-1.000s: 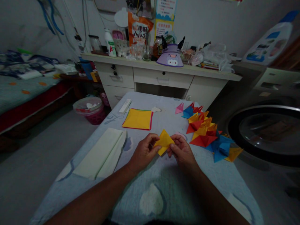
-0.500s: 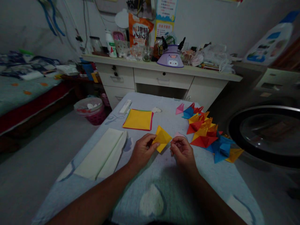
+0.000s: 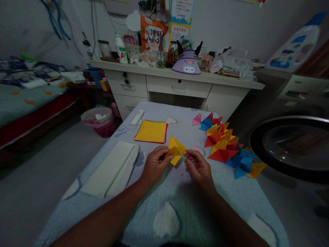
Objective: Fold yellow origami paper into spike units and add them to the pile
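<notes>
My left hand (image 3: pixel 157 164) pinches the left side of a folded piece of yellow origami paper (image 3: pixel 177 151), its thumb in front and the fingers behind. The paper is a small diamond with creases across it, held up over the table. At its right corner is my right hand (image 3: pixel 198 168), the index fingertip at or just touching the edge and the thumb apart from that finger. Beyond my left hand lies a stack of square paper sheets (image 3: pixel 151 131), yellow on top with red edges showing. Folded paper cranes (image 3: pixel 223 140) in red, yellow, blue and pink stand along the table's right side.
A folded pale cloth or paper (image 3: pixel 110 168) lies left on the cloth-covered table (image 3: pixel 159 192). Behind the stack are a white box (image 3: pixel 137 117) and a crumpled white scrap (image 3: pixel 171 120). A bin (image 3: pixel 100 125) stands left, a cluttered desk (image 3: pixel 180 77) ahead, a washing machine (image 3: pixel 290 137) right.
The yellow paper and both hands have shifted slightly left. My right thumb has come a little away from the index finger near the paper's right corner.
</notes>
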Motion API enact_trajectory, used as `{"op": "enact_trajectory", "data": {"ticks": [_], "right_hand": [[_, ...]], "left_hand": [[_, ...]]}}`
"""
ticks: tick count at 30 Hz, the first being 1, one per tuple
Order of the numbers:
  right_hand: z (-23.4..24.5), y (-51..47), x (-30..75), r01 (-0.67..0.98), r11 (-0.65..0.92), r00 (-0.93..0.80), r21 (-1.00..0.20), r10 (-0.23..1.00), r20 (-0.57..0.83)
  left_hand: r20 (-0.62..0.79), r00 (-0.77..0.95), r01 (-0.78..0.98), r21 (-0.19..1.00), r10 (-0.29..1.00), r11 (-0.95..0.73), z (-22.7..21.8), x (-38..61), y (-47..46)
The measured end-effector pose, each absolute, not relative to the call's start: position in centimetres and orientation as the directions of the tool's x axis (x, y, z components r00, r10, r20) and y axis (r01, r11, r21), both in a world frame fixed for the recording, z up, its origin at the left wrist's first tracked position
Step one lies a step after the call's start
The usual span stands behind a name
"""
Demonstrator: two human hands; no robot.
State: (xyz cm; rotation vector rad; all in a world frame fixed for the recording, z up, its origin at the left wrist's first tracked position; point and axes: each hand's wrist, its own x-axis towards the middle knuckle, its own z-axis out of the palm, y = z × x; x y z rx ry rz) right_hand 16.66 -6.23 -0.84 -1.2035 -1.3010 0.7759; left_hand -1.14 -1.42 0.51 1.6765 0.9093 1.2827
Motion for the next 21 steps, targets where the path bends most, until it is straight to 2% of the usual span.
{"op": "enact_trajectory", "data": {"ticks": [7,12,16,21], "right_hand": [[-0.5,-6.5,16.6,0.255,0.299,0.157,-0.92,0.926,0.345],[0.0,-6.5,16.5,0.288,0.362,0.087,-0.887,0.912,0.401],[0.4,-6.6,16.3,0.302,0.386,0.063,-0.872,0.904,0.423],[0.6,-6.7,16.3,0.308,0.399,0.036,-0.864,0.902,0.429]], "left_hand": [[0.278,0.191,-0.017,0.96,0.941,-0.28,0.6,-1.0,-1.6],[0.229,0.213,-0.077,0.973,0.95,-0.218,0.5,-0.9,-1.5],[0.268,0.212,-0.033,0.963,0.94,-0.267,0.5,-1.0,-1.5],[0.387,0.214,0.035,0.915,0.897,-0.403,1.0,-1.2,-1.5]]}}
